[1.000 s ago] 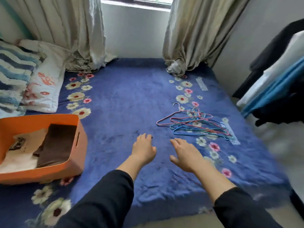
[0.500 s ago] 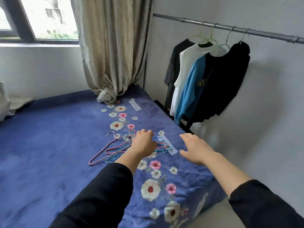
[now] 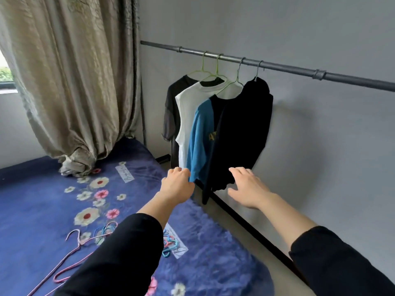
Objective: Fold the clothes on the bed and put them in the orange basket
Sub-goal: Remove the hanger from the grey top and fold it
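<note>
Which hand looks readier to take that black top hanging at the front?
Probably the right hand: its open fingers are at the hem of the black top, while the left hand is beside the blue sleeve.

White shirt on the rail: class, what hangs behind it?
A dark grey shirt; only its shoulder and sleeve show. The white shirt covers the rest.
</note>
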The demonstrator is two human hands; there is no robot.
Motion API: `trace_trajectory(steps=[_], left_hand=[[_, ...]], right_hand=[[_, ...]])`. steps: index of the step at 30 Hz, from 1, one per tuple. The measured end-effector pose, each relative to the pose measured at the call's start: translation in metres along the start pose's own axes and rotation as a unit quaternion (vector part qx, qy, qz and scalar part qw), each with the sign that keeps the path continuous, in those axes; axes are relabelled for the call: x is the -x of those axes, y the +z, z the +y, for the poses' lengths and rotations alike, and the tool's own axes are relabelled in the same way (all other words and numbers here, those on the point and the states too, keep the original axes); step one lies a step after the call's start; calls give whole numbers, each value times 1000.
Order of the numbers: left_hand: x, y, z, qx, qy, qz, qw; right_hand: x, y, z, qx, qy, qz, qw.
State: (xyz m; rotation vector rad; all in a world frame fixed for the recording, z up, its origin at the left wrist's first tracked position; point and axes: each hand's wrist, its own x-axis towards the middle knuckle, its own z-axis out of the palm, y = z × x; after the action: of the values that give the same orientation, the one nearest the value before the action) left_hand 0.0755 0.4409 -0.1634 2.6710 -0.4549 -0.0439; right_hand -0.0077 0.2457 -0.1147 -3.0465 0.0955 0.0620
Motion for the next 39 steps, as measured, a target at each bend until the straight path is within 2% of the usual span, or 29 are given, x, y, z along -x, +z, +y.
trace_trajectory(steps=[8, 15, 18, 21, 26, 28, 34, 37, 39], left_hand=[[-116, 11, 59, -26, -9, 52, 998], [-229, 17, 119, -15, -35, 89, 995], [-281, 12, 145, 15, -34, 106, 994], [-307, 6, 151, 24, -36, 114, 993], [-358, -23, 146, 92, -41, 244, 964], [-377, -35, 138, 110, -49, 262, 958], [-436, -47, 114, 68, -42, 182, 980], [-461, -49, 113, 96, -43, 103, 989], [-466, -44, 120, 127, 16, 60, 990]], right_hand=[[-120, -40, 75, 62, -34, 58, 996], [-215, -84, 174, 74, -66, 45, 994], [-262, -108, 219, 54, -57, 45, 996], [-291, -123, 234, 35, -48, 55, 997], [-345, -140, 233, -51, -53, 117, 990], [-361, -143, 225, -121, -36, 160, 979], [-408, -148, 201, -281, 93, 241, 924], [-428, -150, 194, -345, 130, 214, 905], [-436, -150, 192, -399, 137, 187, 887]])
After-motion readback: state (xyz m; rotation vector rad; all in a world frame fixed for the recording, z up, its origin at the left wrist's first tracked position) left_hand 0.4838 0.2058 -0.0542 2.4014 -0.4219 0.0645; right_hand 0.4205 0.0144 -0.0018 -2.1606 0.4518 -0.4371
